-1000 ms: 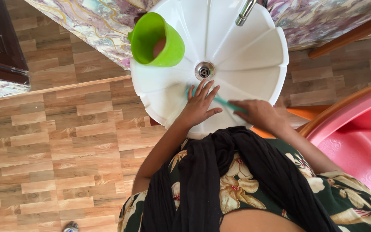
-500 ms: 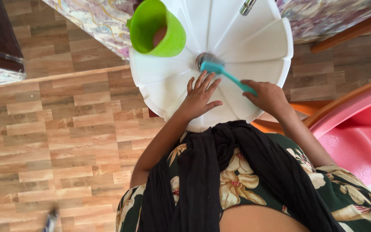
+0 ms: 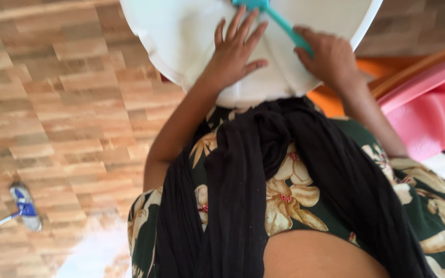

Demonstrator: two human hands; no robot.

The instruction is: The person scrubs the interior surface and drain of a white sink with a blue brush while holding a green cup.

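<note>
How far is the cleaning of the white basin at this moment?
Done: cannot be judged; the visible part of the white basin looks clean, but most of it lies outside the picture. In hand: the right hand holds the teal brush against the inside of the basin, and the left hand lies flat on the basin wall. Left: nothing shows rinsing, so scrubbing seems to be under way.

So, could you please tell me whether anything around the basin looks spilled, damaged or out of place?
Nothing stands out. The left hand lies flat on the white basin, and the right hand grips the teal brush. No spill or crack shows.
</note>
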